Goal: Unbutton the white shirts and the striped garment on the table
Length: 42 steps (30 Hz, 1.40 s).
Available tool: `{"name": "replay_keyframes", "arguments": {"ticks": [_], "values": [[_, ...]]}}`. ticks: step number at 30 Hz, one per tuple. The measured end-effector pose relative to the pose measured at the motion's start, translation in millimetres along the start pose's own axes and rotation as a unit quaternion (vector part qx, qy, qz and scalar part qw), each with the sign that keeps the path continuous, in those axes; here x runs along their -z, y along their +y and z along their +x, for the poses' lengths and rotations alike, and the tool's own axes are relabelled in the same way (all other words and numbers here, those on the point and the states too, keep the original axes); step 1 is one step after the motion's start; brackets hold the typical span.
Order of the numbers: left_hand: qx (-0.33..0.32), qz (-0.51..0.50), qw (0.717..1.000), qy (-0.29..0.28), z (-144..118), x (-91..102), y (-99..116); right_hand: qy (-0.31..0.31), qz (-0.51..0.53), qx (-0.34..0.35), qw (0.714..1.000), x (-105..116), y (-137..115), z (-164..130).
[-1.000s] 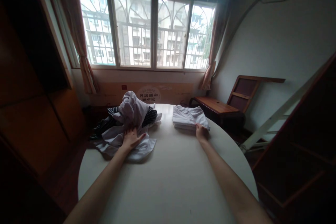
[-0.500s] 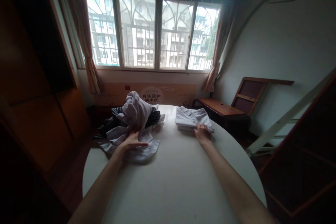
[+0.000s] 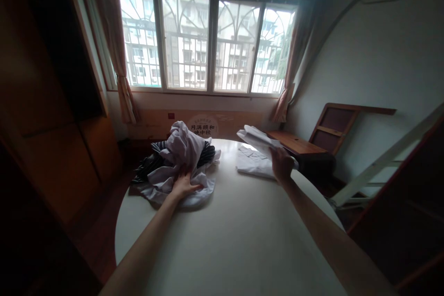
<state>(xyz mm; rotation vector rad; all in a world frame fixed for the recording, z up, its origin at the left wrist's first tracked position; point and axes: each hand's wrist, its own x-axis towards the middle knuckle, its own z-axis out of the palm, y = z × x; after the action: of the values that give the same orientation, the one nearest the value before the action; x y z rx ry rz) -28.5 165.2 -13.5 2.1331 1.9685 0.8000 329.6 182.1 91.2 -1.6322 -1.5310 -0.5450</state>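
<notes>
On the left of the round white table (image 3: 222,240) lies a heap of crumpled clothes (image 3: 183,143), pale cloth mixed with dark striped cloth. My left hand (image 3: 184,186) rests on the near side of this heap with its fingers spread, the fingertips partly lost in the folds. At the right, my right hand (image 3: 282,164) grips a folded white shirt (image 3: 258,136) by its near right part and holds it tilted above the table. Beneath it, another folded white shirt (image 3: 255,165) lies flat near the table's far right edge.
Beyond the table a long printed box (image 3: 159,120) stands under the barred window. A low wooden bench (image 3: 294,142) and a folded wooden chair (image 3: 335,125) are behind on the right. A pale ladder (image 3: 371,166) leans at the far right.
My right hand has lifted the upper folded shirt off the one below, tilting it up. My left hand stays on the heap. The view has shifted slightly.
</notes>
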Motion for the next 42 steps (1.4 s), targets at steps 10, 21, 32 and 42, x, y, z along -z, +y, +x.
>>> {"name": "replay_keyframes", "arguments": {"ticks": [10,21,32,42], "values": [[0.001,0.036,0.999,0.038,-6,-3.1,14,-0.43,0.067,0.271,0.858,75,-56,-111],[-0.012,0.033,0.998,0.055,-8,-3.3,17,-0.391,0.003,0.087,0.916,8,-52,-88],[0.05,-0.045,0.989,0.128,-5,-7.9,27,-0.306,0.037,0.077,0.948,49,-59,-63],[-0.315,-0.18,0.928,0.08,-38,43.1,149,-0.272,0.137,0.186,0.934,84,-85,-74]]}}
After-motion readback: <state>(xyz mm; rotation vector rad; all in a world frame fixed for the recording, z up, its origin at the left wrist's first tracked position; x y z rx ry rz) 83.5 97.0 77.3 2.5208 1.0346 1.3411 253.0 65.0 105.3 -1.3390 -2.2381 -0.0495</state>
